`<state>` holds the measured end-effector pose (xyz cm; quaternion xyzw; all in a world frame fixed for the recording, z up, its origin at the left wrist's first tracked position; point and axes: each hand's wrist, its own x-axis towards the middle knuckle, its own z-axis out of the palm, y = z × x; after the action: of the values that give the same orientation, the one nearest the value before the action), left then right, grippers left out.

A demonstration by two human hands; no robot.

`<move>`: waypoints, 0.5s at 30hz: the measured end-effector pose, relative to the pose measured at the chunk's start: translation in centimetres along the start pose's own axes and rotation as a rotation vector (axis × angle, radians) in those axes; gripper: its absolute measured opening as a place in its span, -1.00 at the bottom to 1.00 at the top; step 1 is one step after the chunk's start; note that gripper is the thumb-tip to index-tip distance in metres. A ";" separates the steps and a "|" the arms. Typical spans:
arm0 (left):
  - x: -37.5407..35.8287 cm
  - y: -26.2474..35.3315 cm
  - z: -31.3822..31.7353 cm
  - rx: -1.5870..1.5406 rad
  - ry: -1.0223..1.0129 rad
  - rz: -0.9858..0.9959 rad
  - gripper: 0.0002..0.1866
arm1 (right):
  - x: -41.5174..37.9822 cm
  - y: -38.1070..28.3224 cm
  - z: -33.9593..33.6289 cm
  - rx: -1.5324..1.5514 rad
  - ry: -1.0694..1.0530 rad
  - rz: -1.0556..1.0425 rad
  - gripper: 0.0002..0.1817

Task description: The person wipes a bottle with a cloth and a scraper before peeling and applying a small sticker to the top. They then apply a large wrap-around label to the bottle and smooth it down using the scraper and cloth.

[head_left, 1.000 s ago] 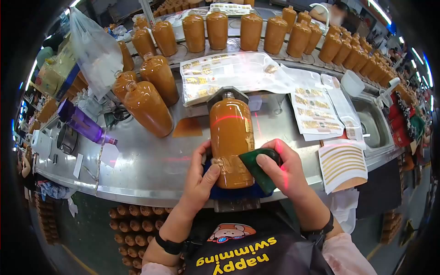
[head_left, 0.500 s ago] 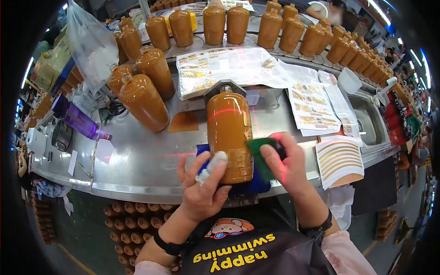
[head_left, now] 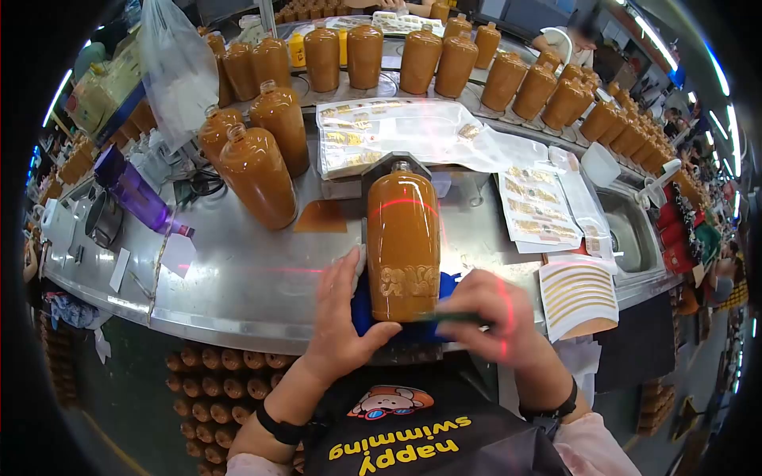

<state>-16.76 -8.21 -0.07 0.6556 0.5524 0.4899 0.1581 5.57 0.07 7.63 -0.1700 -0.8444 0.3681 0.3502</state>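
Note:
A glossy brown bottle (head_left: 403, 246) lies tilted on a blue support (head_left: 361, 309), its neck pointing away from me. A raised gold-toned decorative strip (head_left: 409, 281) faces up near its base, and a red light line crosses its shoulder. My left hand (head_left: 341, 317) cups the bottle's left side, with long fingers along the wall and the thumb by the base. White covering shows on a finger, partly hidden. Blurred by motion, my right hand (head_left: 492, 317) pinches a flat dark green scraper (head_left: 460, 317), seen edge-on at the bottle's lower right.
Three brown bottles (head_left: 258, 178) stand at left, near a purple drinking bottle (head_left: 131, 190). Sticker sheets (head_left: 540, 206) and a sheet of curved gold strips (head_left: 579, 289) lie at right, before a sink (head_left: 635, 230). More bottles (head_left: 421, 62) line the conveyor behind. A person sits at back right.
The bottle has turned so its decorative strip faces up. My left hand has moved from its front to its left side. The right hand has lowered the scraper towards the base.

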 end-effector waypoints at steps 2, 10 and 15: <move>0.7 -0.4 0.8 -0.607 0.016 -0.186 -0.09 | -0.5 0.6 -0.1 -0.026 0.166 0.226 -0.82; 3.0 -0.1 1.1 -0.457 -0.054 -0.262 -0.21 | -0.7 1.9 1.7 0.196 0.284 0.459 -0.87; 2.3 -0.8 1.6 -0.630 -0.014 -0.296 -0.26 | 0.5 2.1 1.5 -0.275 0.375 0.169 -0.82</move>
<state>-16.13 -5.39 -0.32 0.4908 0.4619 0.6037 0.4257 4.19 1.01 5.55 -0.3513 -0.7896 0.2396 0.4424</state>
